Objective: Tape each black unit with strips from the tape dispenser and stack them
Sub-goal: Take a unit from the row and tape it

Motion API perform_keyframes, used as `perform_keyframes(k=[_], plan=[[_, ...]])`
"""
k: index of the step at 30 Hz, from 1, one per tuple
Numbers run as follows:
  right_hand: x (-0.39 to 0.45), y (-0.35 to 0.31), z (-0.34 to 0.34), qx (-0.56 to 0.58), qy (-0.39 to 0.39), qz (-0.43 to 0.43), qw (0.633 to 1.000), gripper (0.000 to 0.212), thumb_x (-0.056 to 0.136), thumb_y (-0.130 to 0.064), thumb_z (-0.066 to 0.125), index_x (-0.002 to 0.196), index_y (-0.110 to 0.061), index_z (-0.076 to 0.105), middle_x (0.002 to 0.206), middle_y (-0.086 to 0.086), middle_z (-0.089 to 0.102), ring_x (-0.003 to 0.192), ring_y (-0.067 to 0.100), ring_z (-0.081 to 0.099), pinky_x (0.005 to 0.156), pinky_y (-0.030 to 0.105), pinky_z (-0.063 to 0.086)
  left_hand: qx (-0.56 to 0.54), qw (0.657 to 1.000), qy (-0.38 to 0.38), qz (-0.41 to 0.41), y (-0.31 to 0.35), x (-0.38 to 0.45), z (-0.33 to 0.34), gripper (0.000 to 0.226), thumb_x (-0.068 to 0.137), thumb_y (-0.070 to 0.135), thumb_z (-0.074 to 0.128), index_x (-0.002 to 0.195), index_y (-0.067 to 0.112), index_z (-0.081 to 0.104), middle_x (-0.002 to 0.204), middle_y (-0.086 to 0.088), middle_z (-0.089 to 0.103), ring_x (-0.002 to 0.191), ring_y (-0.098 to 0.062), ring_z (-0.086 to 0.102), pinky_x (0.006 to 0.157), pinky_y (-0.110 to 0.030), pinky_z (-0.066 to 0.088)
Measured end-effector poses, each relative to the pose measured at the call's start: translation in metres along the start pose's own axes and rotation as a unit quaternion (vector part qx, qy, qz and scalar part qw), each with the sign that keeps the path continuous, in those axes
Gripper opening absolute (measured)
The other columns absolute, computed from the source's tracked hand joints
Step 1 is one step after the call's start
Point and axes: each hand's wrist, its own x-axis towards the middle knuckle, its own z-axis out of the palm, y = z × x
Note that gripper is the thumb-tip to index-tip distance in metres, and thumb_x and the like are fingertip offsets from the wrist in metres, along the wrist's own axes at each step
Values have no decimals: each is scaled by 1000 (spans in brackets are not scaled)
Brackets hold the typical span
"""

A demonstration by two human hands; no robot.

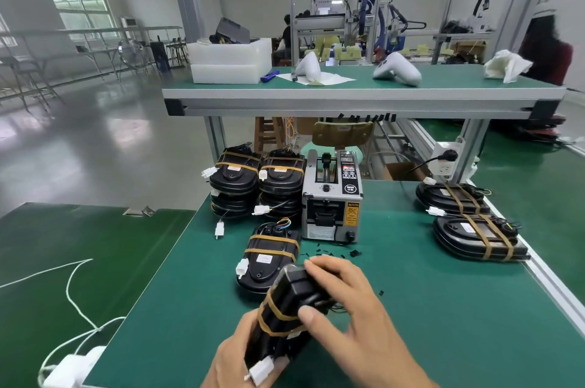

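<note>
Both hands hold a black unit point(286, 308) tilted on its edge above the green table point(443, 308); two tan tape strips cross it and a white connector hangs at its near end. My left hand point(234, 353) grips its lower end. My right hand point(345, 302) curls over its top, thumb on the side. Just beyond it a taped unit point(269, 261) lies flat. The grey tape dispenser point(332, 197) stands behind. Two stacks of taped units point(234, 182) point(281, 178) stand left of the dispenser.
Two more strapped black units point(452, 197) point(478, 239) lie at the table's right edge. Small black scraps point(354, 253) litter the mat before the dispenser. A raised shelf point(348, 93) spans overhead. A white cord and adapter point(72, 365) lie on the lower left table.
</note>
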Motion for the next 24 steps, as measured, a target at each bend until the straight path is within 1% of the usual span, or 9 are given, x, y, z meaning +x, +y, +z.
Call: perform_keyframes(k=[2,4,6,11,13,15,18,21,24], plan=[[4,-6,4,-31,-3,-17,999,61,86,-61,62,143,-41,57,145,-32,44,146,7,37,116,30,34,-12,1000,1,10,0,-3,5,94,70,75,77,154,58,38,120,43,66,103,22,64,78,1,47],[7,-9,5,-35,4,-10,999,62,85,-62,62,143,-40,57,144,-33,43,146,7,37,117,34,36,-32,999,8,12,-2,-4,6,93,78,95,52,158,52,36,126,42,65,112,21,62,83,1,44],[9,-10,5,-33,4,1,999,62,85,-64,61,143,-42,57,144,-33,43,146,7,37,117,37,37,-57,998,-6,16,-5,-2,-1,90,84,92,45,161,47,34,130,38,65,118,16,63,86,-1,45],[13,-12,2,-38,-10,12,999,58,86,-65,61,141,-48,56,144,-33,43,145,4,38,117,36,37,-239,968,-74,25,-3,10,-24,115,71,100,53,157,24,48,143,11,68,137,-12,61,113,-32,49],[15,-15,0,-45,-25,21,998,57,86,-65,60,140,-48,56,143,-34,44,143,4,39,116,36,38,-239,968,-72,21,3,9,-24,94,70,87,71,148,35,59,134,11,73,130,-13,67,111,-33,52],[16,-19,-1,-53,-45,6,998,54,88,-66,60,138,-46,60,142,-32,47,143,7,42,114,37,38,-210,976,-51,38,5,7,-21,71,74,60,83,140,50,59,121,13,79,116,-8,74,100,-19,54],[32,-19,-6,14,-56,-9,998,40,93,-64,61,124,-43,72,131,-22,65,131,8,57,105,25,43,-168,985,-23,33,-3,9,-19,65,74,48,81,134,56,58,104,16,80,97,0,75,83,-8,52],[72,0,-14,148,110,121,975,12,95,-35,70,99,-33,82,102,-11,79,97,5,73,80,9,49,-165,986,-21,27,-8,10,-18,65,73,63,79,134,48,62,99,12,80,92,-4,75,78,-9,53],[114,40,-12,157,231,278,919,13,93,-15,72,85,-19,80,84,-1,78,74,15,66,70,24,50,-175,984,-22,17,-10,10,-16,68,71,64,81,134,44,64,101,8,81,94,-8,76,82,-10,53]])
